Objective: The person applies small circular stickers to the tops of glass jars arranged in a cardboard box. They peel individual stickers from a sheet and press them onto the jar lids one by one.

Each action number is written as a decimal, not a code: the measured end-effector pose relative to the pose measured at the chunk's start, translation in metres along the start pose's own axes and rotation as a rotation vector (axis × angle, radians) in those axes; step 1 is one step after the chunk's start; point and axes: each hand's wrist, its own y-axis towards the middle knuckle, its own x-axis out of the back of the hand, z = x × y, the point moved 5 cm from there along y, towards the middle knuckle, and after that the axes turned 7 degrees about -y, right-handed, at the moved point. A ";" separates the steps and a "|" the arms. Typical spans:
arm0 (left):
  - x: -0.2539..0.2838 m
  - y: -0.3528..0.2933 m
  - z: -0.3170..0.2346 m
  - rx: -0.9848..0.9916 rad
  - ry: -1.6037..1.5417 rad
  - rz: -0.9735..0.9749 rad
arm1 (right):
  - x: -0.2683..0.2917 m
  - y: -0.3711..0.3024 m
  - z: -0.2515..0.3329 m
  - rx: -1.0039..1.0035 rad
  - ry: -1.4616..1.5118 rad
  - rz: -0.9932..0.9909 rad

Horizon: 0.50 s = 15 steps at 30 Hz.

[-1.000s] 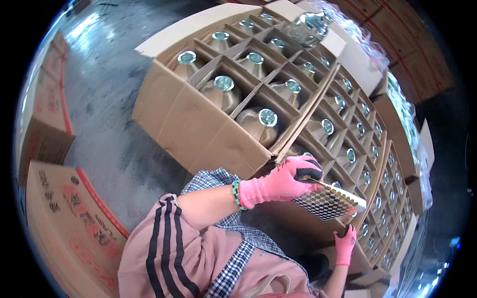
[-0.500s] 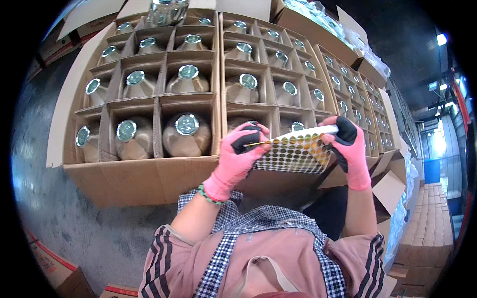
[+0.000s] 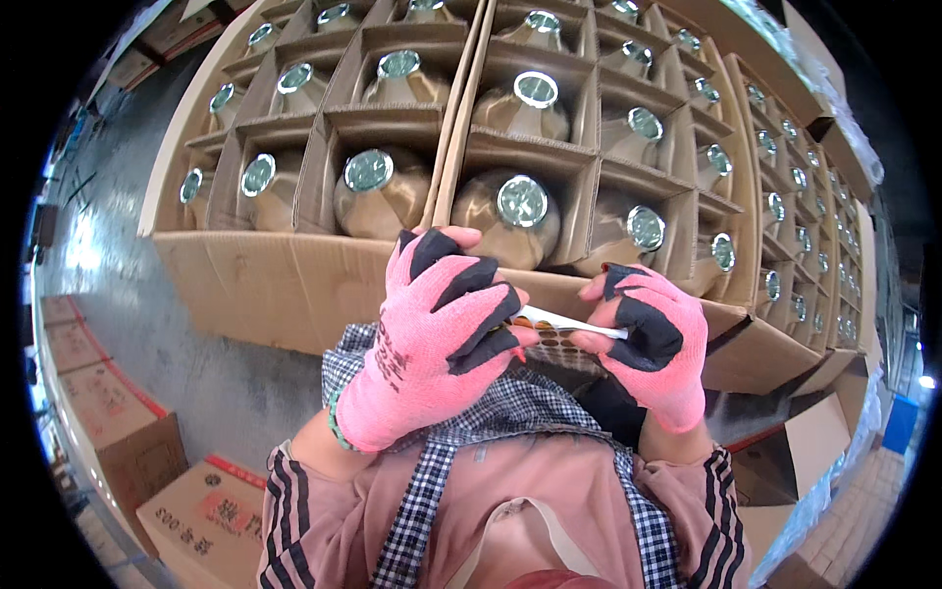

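Between my hands, just in front of the carton's near wall, is a sheet of round gold-brown stickers (image 3: 564, 348) with a white rolled edge. My right hand (image 3: 655, 339), in a pink glove with black finger parts and bare fingertips, pinches its right end. My left hand (image 3: 432, 324), gloved alike, has thumb and forefinger closed at the sheet's left end; its other fingers reach toward the carton edge. Whether a loose sticker is in that pinch is hidden. Closest beyond the hands stands a round glass bottle (image 3: 505, 221) with a shiny greenish top, upright in a cardboard cell.
Open cartons (image 3: 275, 280) with cardboard dividers hold several more glass bottles, in a row running away to the right. Closed brown cartons (image 3: 201, 520) with red tape sit on the floor at lower left. An open flap (image 3: 819, 442) sticks out at right.
The view has shifted closer over the cartons. Both hands have come nearer my body with the sheet, which now shows more edge-on. The left hand has turned its back upward.
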 end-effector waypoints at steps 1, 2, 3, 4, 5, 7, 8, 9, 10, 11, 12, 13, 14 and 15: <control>-0.004 0.000 -0.002 0.016 -0.023 0.012 | 0.001 -0.001 -0.007 0.006 0.041 0.006; -0.008 0.000 -0.005 0.034 -0.006 0.024 | 0.001 -0.003 -0.012 0.044 0.064 0.034; -0.013 0.002 -0.008 0.051 0.009 0.040 | 0.003 -0.005 -0.017 0.080 0.086 0.059; -0.019 0.002 -0.011 0.067 0.024 0.063 | 0.004 -0.008 -0.021 0.112 0.111 0.077; -0.024 0.003 -0.012 0.077 0.031 0.074 | 0.005 -0.009 -0.028 0.098 0.148 0.085; -0.035 0.005 -0.011 0.092 0.039 0.103 | 0.004 -0.011 -0.041 0.064 0.217 0.094; -0.040 0.005 -0.010 0.119 0.015 0.101 | 0.001 -0.011 -0.042 0.057 0.292 0.070; -0.045 0.006 -0.010 0.120 0.028 0.116 | -0.002 -0.011 -0.044 0.012 0.266 0.156; -0.048 0.008 -0.009 0.110 0.038 0.120 | -0.003 -0.010 -0.048 0.066 0.262 0.181; -0.051 0.011 -0.008 0.100 0.047 0.125 | -0.005 -0.011 -0.052 0.121 0.256 0.205; -0.055 0.013 -0.009 0.124 0.051 0.100 | -0.005 -0.013 -0.057 0.101 0.263 0.177; -0.058 0.016 -0.010 0.118 0.057 0.119 | -0.004 -0.014 -0.060 0.085 0.266 0.157; -0.060 0.018 -0.011 0.113 0.064 0.136 | -0.003 -0.015 -0.062 0.069 0.269 0.138; -0.061 0.020 -0.013 0.108 0.071 0.153 | -0.002 -0.015 -0.062 0.069 0.269 0.137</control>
